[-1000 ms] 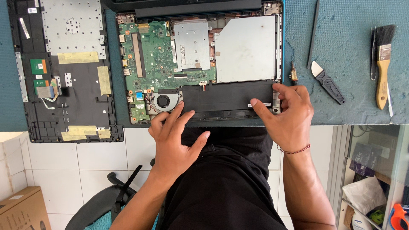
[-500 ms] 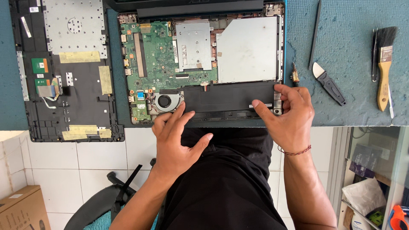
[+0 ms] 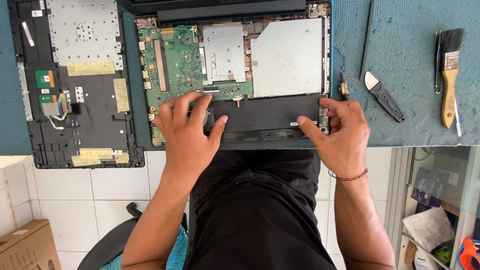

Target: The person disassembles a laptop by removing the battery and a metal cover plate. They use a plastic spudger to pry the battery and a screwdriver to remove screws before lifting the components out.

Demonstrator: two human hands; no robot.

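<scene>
Laptop base point(image 3: 240, 75), one, lay opened beside one removed keyboard cover point(image 3: 75, 85). Your one black battery point(image 3: 265, 115) sat along its near edge; your left hand point(image 3: 187, 130) pressed spread fingers there, your right hand point(image 3: 340, 132) pinched its end. One brush point(image 3: 449, 75) lay apart.

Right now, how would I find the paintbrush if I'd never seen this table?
Start at the open laptop on the blue mat, then look to the far right edge. The paintbrush lies there, bristles pointing away from the person. It alone has a pale wooden handle; the knife beside it is black.
</scene>
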